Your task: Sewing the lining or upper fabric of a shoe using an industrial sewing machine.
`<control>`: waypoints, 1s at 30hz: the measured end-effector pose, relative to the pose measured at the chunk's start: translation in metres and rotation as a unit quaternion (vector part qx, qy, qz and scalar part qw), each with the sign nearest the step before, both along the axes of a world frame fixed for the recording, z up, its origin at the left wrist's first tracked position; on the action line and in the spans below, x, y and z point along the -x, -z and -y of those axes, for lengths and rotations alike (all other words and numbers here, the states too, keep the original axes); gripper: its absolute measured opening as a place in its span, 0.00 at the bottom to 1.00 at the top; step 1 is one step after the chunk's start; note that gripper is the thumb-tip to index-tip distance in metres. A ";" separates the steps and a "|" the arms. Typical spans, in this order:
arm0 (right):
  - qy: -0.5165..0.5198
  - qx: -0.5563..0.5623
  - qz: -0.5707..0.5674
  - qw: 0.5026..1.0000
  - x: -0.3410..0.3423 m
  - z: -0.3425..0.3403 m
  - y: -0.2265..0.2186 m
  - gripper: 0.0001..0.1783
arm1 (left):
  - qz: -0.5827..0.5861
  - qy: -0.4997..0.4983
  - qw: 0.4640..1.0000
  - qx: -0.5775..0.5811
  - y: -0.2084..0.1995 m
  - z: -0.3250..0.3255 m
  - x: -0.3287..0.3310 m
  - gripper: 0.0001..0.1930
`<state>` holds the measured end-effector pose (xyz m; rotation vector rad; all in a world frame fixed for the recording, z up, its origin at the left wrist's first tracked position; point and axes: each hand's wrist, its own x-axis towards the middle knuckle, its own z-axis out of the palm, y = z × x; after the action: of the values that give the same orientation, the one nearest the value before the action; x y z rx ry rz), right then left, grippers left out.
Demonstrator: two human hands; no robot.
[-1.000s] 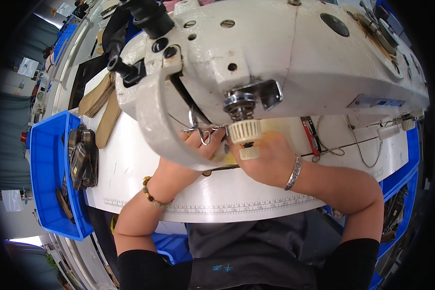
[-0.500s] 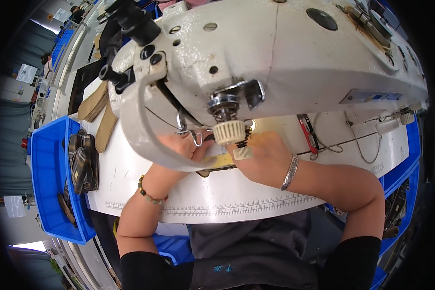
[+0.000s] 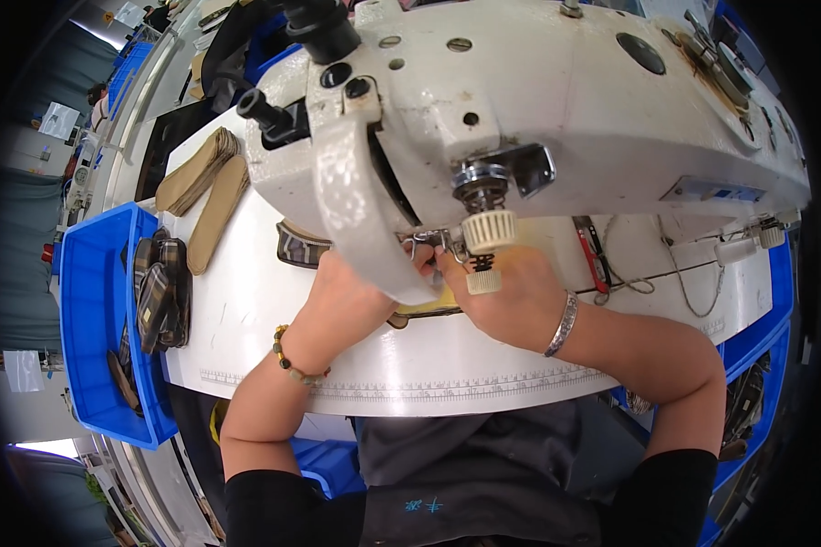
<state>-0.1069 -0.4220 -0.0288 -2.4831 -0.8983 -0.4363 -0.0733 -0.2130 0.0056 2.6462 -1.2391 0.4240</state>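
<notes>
A white sewing machine [image 3: 602,118] stands over the table, its curved light-coloured guard [image 3: 347,210] hiding part of my left hand [image 3: 360,292]. The thumb and fingers of this hand are pinched together by the needle area, on a fabric piece. My right hand [image 3: 515,296] presses close from the other side, fingers bent over the same piece. Yellow material [image 3: 442,301] with a dark edge shows between my hands, and a plaid part [image 3: 301,248] sticks out past my left hand. Whether these are one piece I cannot tell. The machine hides the needle tip.
Stacked tan sole-shaped pieces [image 3: 214,196] and folded plaid pieces [image 3: 161,292] lie at left, beside a blue bin [image 3: 105,337]. A red-handled tool [image 3: 593,260] and cord [image 3: 680,260] lie at right. A ruler strip [image 3: 447,390] runs along the table's front edge.
The machine has shifted right in the picture as the view moved. My left hand has come closer to my right, and the plaid part now shows behind it.
</notes>
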 end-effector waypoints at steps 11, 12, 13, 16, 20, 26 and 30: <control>0.006 0.014 0.041 0.999 -0.005 0.000 0.004 0.05 | 0.003 -0.028 0.999 0.026 0.005 -0.004 -0.007 0.07; 0.006 0.015 0.041 0.999 -0.005 0.001 0.004 0.05 | -0.015 -0.041 0.999 0.025 0.006 -0.005 -0.006 0.07; 0.005 0.008 0.033 0.999 -0.005 0.001 0.004 0.05 | -0.033 -0.055 0.998 0.025 0.007 -0.005 -0.007 0.07; -0.014 0.023 0.021 0.999 -0.003 0.002 0.002 0.04 | -0.017 -0.062 0.998 0.000 0.006 -0.011 -0.004 0.06; -0.019 0.091 0.024 0.995 0.000 0.003 0.001 0.04 | 0.014 -0.077 0.997 0.006 0.002 -0.005 -0.001 0.06; -0.013 0.099 -0.051 0.994 0.010 0.000 -0.022 0.05 | 0.071 -0.054 0.991 0.096 -0.004 -0.022 0.036 0.10; -0.002 0.030 -0.093 0.995 0.026 0.006 -0.041 0.06 | 0.116 -0.036 0.983 0.140 -0.011 -0.016 0.082 0.12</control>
<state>-0.1331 -0.4284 0.0126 -2.5267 -0.8512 -0.1733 -0.1553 -0.1966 0.0168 2.4580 -1.0524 0.8710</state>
